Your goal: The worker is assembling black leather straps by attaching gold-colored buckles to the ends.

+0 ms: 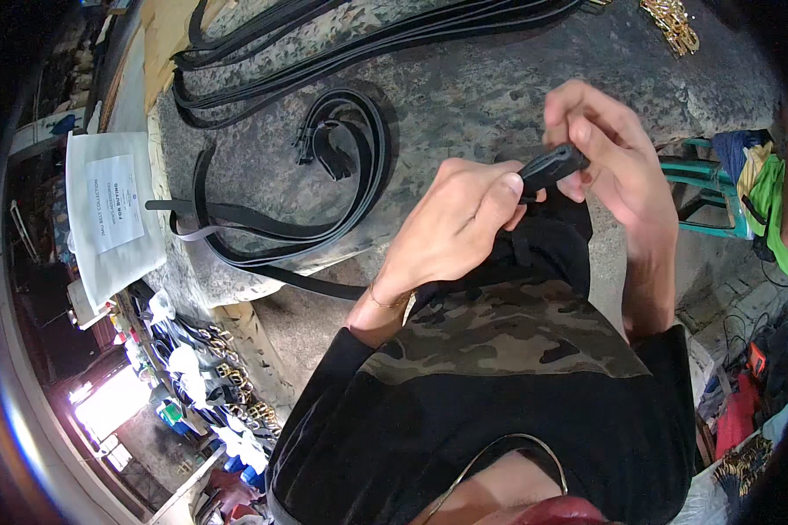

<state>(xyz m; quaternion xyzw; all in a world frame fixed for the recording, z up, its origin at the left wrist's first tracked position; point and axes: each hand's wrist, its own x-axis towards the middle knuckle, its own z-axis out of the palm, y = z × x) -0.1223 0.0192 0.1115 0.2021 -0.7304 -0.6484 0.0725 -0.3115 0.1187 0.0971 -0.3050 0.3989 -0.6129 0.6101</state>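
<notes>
Mottled grey and black cloth covers the counter (464, 114), the broadest thing in view, whose surface stretches away in front of the person. Next in size is the person's black shirt (517, 429), crossed by a camouflage band. Across the far side of the counter lies a bundle of long black straps (368, 54), side by side and bent back on themselves at the left. Nearer, and left of the hands, a coil of black straps (383, 166) curls on the cloth, with one length running past the near edge toward the left wrist. A white bag (109, 267) with a printed label is at the counter's left end; a teal plastic frame (700, 169) is at the right, beside bright green cloth (772, 206).

The left hand (460, 214) pinches the folded black strap (547, 168) between thumb and fingers, above the lap and just off the counter's near edge. The right hand (617, 157) is curled about its other end; whether it grips cannot be told. Smaller still are the gold-coloured metal pieces (671, 26) heaped at the far right, and a thin bracelet (390, 302) on the left wrist.
</notes>
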